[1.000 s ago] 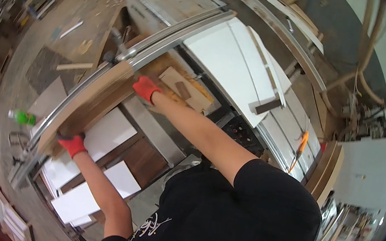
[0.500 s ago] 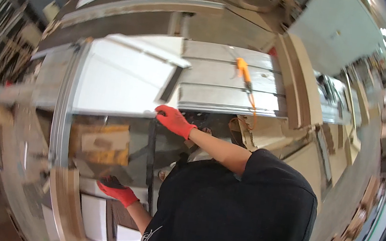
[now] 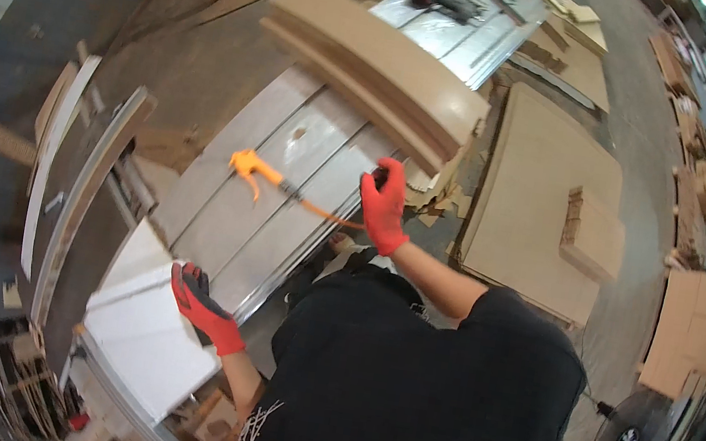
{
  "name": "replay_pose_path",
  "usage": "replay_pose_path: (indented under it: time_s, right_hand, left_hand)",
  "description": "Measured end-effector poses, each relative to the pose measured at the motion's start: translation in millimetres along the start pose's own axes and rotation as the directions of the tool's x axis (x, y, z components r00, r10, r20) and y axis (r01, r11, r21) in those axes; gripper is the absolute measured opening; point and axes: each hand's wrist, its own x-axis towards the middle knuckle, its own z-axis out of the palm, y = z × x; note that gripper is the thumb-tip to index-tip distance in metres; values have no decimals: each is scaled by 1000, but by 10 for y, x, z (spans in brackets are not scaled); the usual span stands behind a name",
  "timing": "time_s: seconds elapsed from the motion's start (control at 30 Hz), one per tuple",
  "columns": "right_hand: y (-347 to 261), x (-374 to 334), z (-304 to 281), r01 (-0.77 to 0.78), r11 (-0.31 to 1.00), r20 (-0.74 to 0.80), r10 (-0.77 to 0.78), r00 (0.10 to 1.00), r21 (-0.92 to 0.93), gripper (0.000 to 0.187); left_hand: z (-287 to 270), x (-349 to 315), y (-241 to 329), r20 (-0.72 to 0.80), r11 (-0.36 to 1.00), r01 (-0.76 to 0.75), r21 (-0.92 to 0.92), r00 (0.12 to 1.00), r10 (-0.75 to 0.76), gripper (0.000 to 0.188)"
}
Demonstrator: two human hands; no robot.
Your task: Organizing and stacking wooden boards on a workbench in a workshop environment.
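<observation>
My left hand, in a red glove with a dark palm, hovers at the edge of a white panel. Its fingers are stretched out and nothing shows in them. My right hand, gloved the same way, is raised beside the front edge of a metal slotted table. Loosely bent and apart, its fingers hold nothing I can see. Just beyond it lies a stack of long brown boards across the table. An orange air blow gun rests on the metal top, its orange hose running toward my right hand.
Farther along the table lies a dark power tool. To the right, a large flat brown sheet carries a small stack of boards. A round black fan stands at the lower right. Long strips lie at left.
My view has turned to the right. My right hand has left the white panel's edge and come near the brown boards; my left hand is now by the white panel.
</observation>
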Motion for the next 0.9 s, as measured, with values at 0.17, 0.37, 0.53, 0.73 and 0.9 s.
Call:
replay_pose_path:
  time_s: [0.17, 0.37, 0.53, 0.73, 0.9]
  right_hand:
    - [25, 78, -407, -146, 986, -421, 166, 892, 80, 63]
    - [96, 134, -518, -247, 957, -218, 277, 936, 152, 75]
    - [130, 133, -379, -256, 960, -182, 273, 945, 115, 73]
    - [303, 36, -422, -193, 967, -200, 225, 953, 167, 64]
    - [-487, 273, -606, 140, 878, -131, -222, 966, -458, 54]
  left_hand:
    - [1698, 371, -141, 584, 998, 43, 34, 810, -55, 46]
    - [3502, 178, -771, 824, 935, 295, 199, 466, -323, 32]
    - [4007, 390, -1822, 848, 947, -319, -40, 490, 202, 32]
    - [3900, 221, -1348, 875, 935, 215, 281, 344, -342, 15]
    - [3566, 297, -1241, 955, 986, 139, 96, 267, -131, 16]
